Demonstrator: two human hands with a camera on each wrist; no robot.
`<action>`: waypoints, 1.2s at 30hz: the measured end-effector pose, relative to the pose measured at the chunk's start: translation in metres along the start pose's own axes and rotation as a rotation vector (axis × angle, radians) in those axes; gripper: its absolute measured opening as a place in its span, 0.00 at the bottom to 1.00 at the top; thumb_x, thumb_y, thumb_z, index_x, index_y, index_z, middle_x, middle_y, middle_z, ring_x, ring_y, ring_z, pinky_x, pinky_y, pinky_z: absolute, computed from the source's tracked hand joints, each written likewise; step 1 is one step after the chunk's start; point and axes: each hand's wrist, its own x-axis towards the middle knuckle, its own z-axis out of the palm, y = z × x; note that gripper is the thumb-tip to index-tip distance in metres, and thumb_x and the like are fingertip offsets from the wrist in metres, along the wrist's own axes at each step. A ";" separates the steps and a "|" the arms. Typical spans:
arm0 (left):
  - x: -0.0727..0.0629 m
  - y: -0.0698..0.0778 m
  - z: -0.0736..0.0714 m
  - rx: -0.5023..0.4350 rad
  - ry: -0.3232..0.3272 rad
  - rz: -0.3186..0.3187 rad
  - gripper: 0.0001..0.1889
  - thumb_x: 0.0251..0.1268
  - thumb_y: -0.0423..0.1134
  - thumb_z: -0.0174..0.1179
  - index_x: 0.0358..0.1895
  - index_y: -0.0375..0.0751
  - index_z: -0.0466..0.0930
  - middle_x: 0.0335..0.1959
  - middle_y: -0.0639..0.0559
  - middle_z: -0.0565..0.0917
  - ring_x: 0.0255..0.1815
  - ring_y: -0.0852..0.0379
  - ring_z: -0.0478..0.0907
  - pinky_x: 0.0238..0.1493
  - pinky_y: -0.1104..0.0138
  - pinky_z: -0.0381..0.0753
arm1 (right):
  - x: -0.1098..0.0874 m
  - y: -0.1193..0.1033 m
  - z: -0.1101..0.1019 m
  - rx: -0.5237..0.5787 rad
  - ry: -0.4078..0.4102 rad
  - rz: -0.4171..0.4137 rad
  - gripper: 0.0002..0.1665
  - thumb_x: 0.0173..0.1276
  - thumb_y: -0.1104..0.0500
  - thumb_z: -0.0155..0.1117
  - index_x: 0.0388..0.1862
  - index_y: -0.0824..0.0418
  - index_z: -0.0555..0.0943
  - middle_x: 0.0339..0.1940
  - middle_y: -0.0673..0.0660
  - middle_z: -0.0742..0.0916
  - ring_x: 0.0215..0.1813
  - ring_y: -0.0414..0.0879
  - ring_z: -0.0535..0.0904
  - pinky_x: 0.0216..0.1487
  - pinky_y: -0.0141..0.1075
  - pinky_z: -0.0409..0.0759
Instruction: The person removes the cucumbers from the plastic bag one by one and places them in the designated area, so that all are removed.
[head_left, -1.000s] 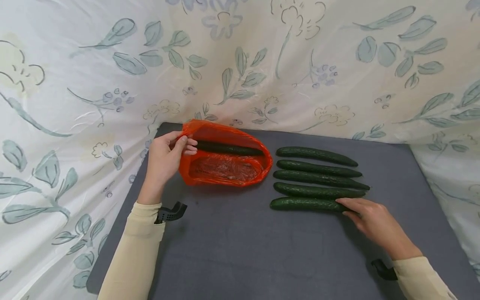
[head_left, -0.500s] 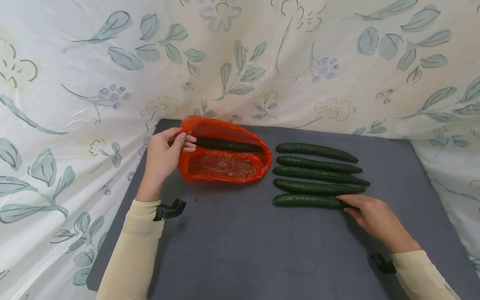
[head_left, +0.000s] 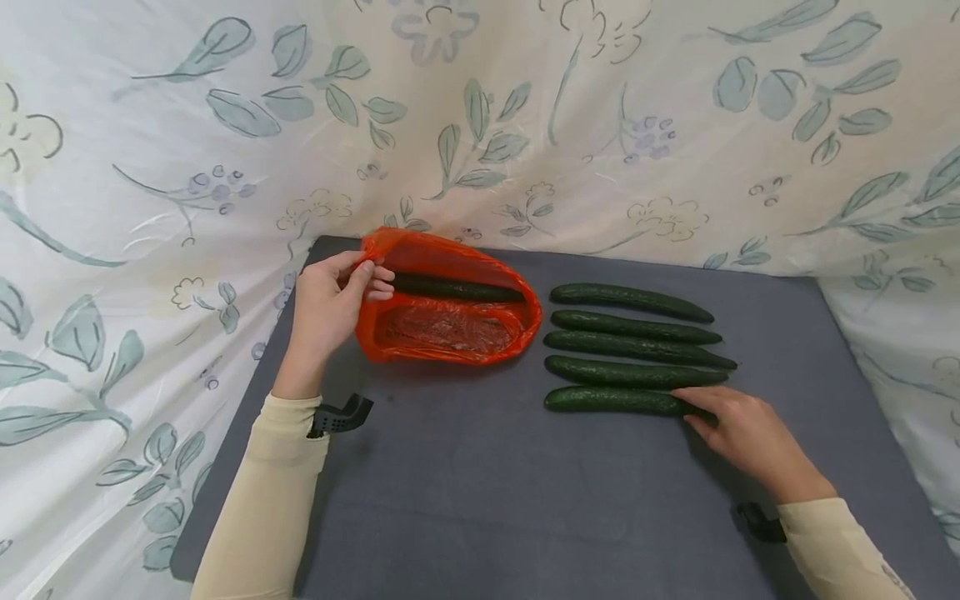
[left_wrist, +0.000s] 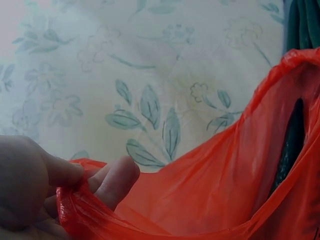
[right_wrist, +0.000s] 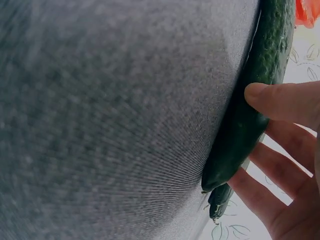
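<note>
My left hand (head_left: 330, 304) pinches the rim of a red plastic bag (head_left: 517, 342) at its left end, thumb against fingers. The bag's mouth gapes upward, and one dark green cucumber (head_left: 457, 289) lies inside along the far wall. To the right of the bag, several cucumbers lie side by side in a row. My right hand (head_left: 750, 437) grips the right end of the nearest cucumber (head_left: 607, 400). In the right wrist view the thumb lies on one side of that cucumber (right_wrist: 270, 55) and the fingers on the other; it rests on the table.
A dark grey cloth-covered table (head_left: 480, 500) carries everything. A white curtain (head_left: 480, 125) printed with leaves and flowers hangs behind it and at both sides. The farthest cucumber (head_left: 630, 300) in the row lies near the table's back edge.
The nearest cucumber has shifted very slightly toward its neighbour, with my right hand on it. My left hand keeps its hold on the bag. The head view has tilted a little.
</note>
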 end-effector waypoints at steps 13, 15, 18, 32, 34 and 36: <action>-0.002 0.005 0.000 0.004 -0.014 -0.007 0.14 0.85 0.31 0.57 0.61 0.24 0.84 0.44 0.33 0.90 0.35 0.56 0.92 0.44 0.67 0.91 | 0.000 -0.007 -0.004 -0.007 0.031 0.021 0.30 0.52 0.67 0.88 0.56 0.63 0.90 0.48 0.65 0.91 0.43 0.61 0.89 0.35 0.59 0.89; -0.002 0.005 0.000 0.001 -0.015 -0.008 0.14 0.85 0.31 0.57 0.60 0.24 0.84 0.44 0.32 0.90 0.35 0.56 0.92 0.44 0.68 0.91 | 0.001 -0.008 -0.006 0.002 0.054 0.025 0.32 0.52 0.66 0.88 0.58 0.63 0.90 0.49 0.65 0.91 0.44 0.62 0.89 0.36 0.60 0.89; -0.003 0.005 -0.001 -0.004 -0.011 -0.005 0.14 0.85 0.31 0.57 0.60 0.24 0.84 0.44 0.32 0.90 0.35 0.57 0.91 0.44 0.69 0.91 | 0.005 -0.010 -0.010 0.031 0.090 0.042 0.34 0.54 0.66 0.88 0.61 0.62 0.89 0.52 0.64 0.91 0.47 0.62 0.89 0.39 0.61 0.89; -0.001 0.007 0.000 0.020 -0.019 0.008 0.14 0.85 0.31 0.57 0.61 0.24 0.84 0.44 0.33 0.90 0.35 0.57 0.91 0.44 0.69 0.91 | 0.073 -0.028 -0.026 0.085 0.174 -0.007 0.33 0.62 0.63 0.85 0.68 0.60 0.86 0.61 0.63 0.89 0.52 0.61 0.89 0.42 0.60 0.88; -0.001 0.007 0.000 0.021 -0.021 0.010 0.14 0.85 0.32 0.57 0.60 0.24 0.84 0.44 0.33 0.90 0.35 0.57 0.91 0.44 0.69 0.91 | 0.086 -0.034 -0.028 0.101 0.172 -0.025 0.33 0.63 0.63 0.84 0.68 0.60 0.86 0.61 0.64 0.89 0.52 0.62 0.89 0.40 0.59 0.88; -0.001 0.007 0.001 0.020 -0.024 0.012 0.14 0.85 0.32 0.57 0.60 0.24 0.84 0.44 0.33 0.90 0.35 0.57 0.91 0.44 0.69 0.91 | 0.099 -0.040 -0.030 0.118 0.164 -0.045 0.32 0.65 0.62 0.83 0.68 0.60 0.86 0.61 0.64 0.89 0.51 0.61 0.89 0.38 0.55 0.88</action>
